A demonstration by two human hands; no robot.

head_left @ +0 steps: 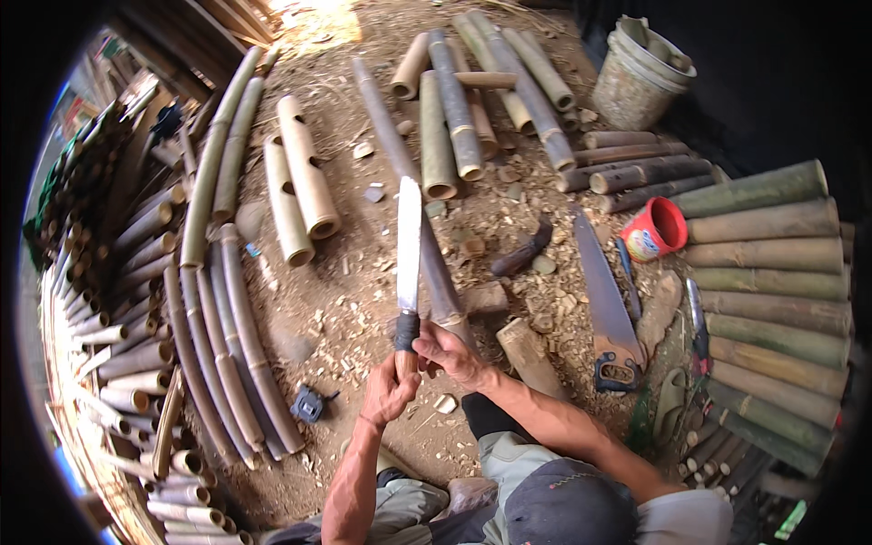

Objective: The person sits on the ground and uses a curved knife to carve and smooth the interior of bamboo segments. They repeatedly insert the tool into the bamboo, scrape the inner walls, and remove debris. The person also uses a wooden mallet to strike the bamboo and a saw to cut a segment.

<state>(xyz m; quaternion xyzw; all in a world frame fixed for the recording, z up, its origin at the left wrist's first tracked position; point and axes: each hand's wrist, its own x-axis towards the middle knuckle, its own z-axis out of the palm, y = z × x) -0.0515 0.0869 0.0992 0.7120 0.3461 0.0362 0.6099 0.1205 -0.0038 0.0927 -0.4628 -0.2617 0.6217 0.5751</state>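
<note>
A long-bladed knife (409, 259) points away from me, its pale blade tipped up toward the far side. My left hand (391, 392) is closed around its wooden handle, below a black wrapped collar. Beside it, my right hand (450, 356) has curled fingers against the collar and upper handle. A long dark bamboo pole (427, 236) passes behind the blade, its near end running down behind my right hand. Whether that hand also touches the pole, I cannot tell. Wood chips lie all over the dirt floor around them.
Left are stacked bamboo lengths (136, 363), curved poles (241, 354) and a tape measure (309, 403). To the right lie a handsaw (604, 300), a red cup (656, 229) and a bamboo row (772, 304). A white bucket (636, 82) stands far right; a dark cap (570, 505) shows near me.
</note>
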